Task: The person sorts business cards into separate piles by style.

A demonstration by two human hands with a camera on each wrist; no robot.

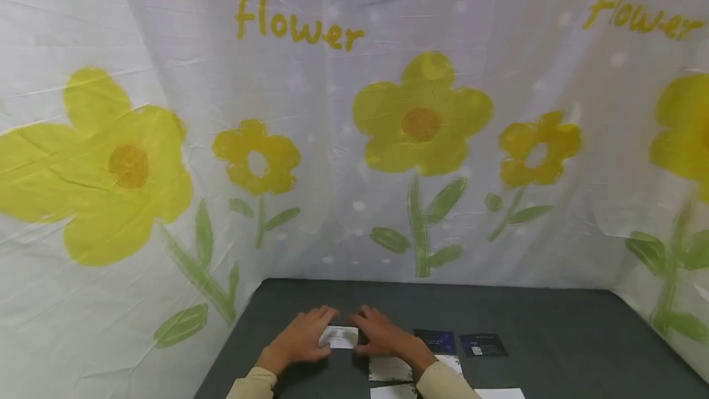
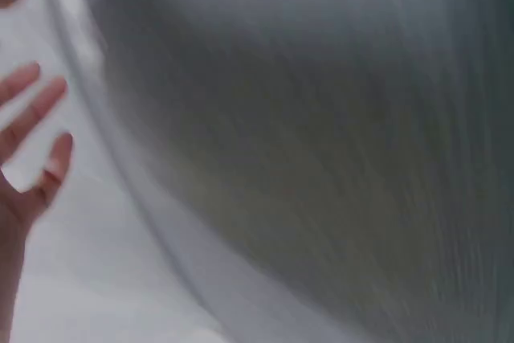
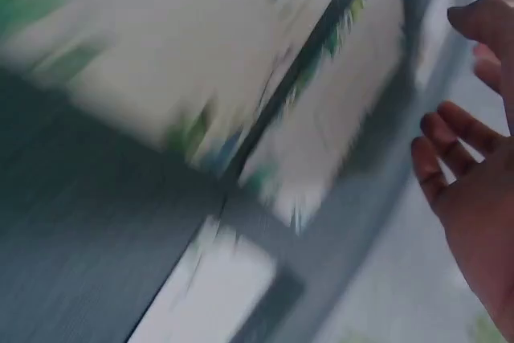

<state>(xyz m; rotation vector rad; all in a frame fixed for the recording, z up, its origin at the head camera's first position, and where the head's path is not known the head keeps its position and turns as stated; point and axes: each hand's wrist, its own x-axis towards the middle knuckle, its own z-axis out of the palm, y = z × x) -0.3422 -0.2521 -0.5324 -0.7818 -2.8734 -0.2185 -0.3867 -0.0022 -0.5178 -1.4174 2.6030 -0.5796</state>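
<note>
A small white card (image 1: 342, 337) lies on the dark table between my two hands in the head view. My left hand (image 1: 304, 334) is at its left edge, fingers reaching toward the far side and overlapping the card's corner. In the left wrist view the left hand's fingers (image 2: 50, 122) are spread apart with nothing between them. My right hand (image 1: 381, 332) stands at the card's right edge, fingertips right beside it. The right wrist view shows the right hand's fingers (image 3: 450, 146) loosely bent with nothing in them.
Under and beside the right forearm lie white cards with leafy edges (image 1: 389, 369). A dark blue card (image 1: 436, 342) and a black card with a square code (image 1: 483, 345) are farther right. Another white card (image 1: 501, 393) is at the near edge. Flower-printed cloth (image 1: 332, 202) walls the table.
</note>
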